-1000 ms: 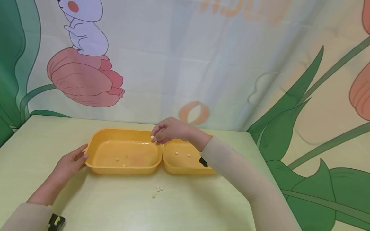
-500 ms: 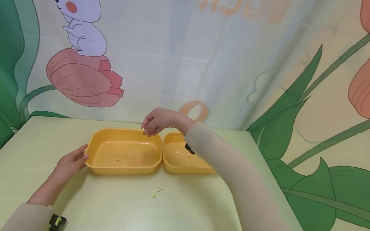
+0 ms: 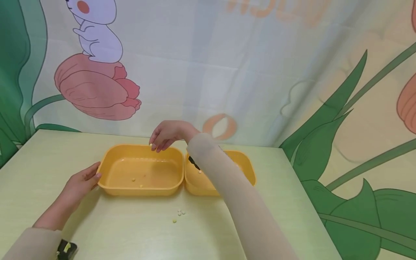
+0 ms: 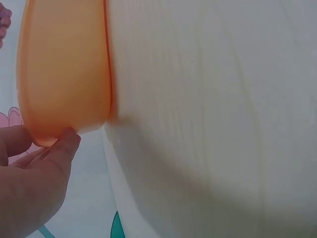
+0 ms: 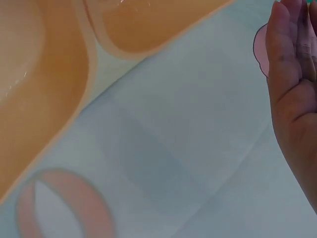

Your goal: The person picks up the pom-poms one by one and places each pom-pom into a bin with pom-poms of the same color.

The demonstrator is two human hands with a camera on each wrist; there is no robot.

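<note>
My right hand (image 3: 165,134), above the back rim of the left yellow tray (image 3: 139,192), pinches a tiny pale yellow bead (image 3: 151,144) between its fingertips. In the right wrist view only the side of this hand (image 5: 294,94) shows, and the bead is out of sight. At the tray's left end, my left hand (image 3: 79,184) rests its thumb and fingers against the outer wall and rim, also seen in the left wrist view on the tray's end (image 4: 67,74). Small yellow beads (image 3: 133,179) lie on the tray's floor.
Against the left tray stands a second yellow tray (image 3: 250,169), partly covered by my right forearm; a white bead (image 3: 199,172) shows inside. Several pale beads (image 3: 179,214) and a yellow bead (image 3: 174,220) lie on the table in front. A printed curtain (image 3: 175,72) hangs behind.
My right hand has moved left and slightly up with the bead, from the middle where the trays meet to over the left tray's back rim. My left hand has stayed put.
</note>
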